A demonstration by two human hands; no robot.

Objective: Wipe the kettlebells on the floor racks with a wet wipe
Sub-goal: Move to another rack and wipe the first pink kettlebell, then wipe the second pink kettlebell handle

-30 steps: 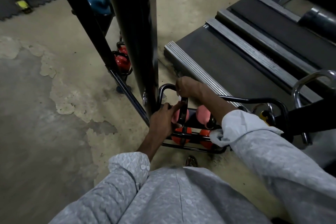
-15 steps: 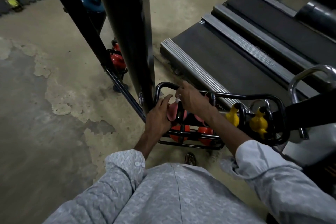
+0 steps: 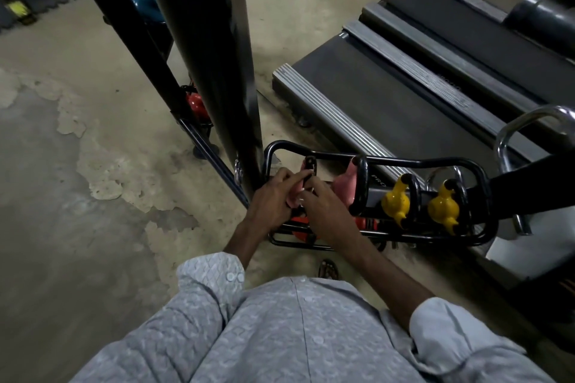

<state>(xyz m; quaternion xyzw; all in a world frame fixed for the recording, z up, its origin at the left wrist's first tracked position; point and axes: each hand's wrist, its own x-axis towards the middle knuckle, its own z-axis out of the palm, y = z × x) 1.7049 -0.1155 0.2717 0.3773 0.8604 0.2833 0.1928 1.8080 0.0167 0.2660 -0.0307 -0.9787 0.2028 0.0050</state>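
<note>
A black floor rack (image 3: pixel 420 162) holds two pink kettlebells, two yellow ones (image 3: pixel 395 202) (image 3: pixel 443 208) and orange ones (image 3: pixel 364 222) on a lower tier. My left hand (image 3: pixel 273 200) grips the left pink kettlebell (image 3: pixel 293 199) by its side, with fingers reaching to its black handle (image 3: pixel 311 166). My right hand (image 3: pixel 326 211) lies over the front of the same kettlebell, pressing a small white wet wipe (image 3: pixel 302 193) against it; most of the wipe is hidden under the fingers. The second pink kettlebell (image 3: pixel 343 188) stands just to the right.
A thick black upright post (image 3: pixel 211 56) rises right beside the rack's left end. Behind it are a red kettlebell (image 3: pixel 196 104) and a blue one (image 3: pixel 144 5). A treadmill deck (image 3: pixel 389 87) lies behind the rack, and a chrome rail (image 3: pixel 510 137) stands at right. My sandalled foot (image 3: pixel 328 269) is below the rack.
My right hand has come from the kettlebell's handle at the rack's top rail down onto the front of the left pink kettlebell. My left hand stayed on that kettlebell's side.
</note>
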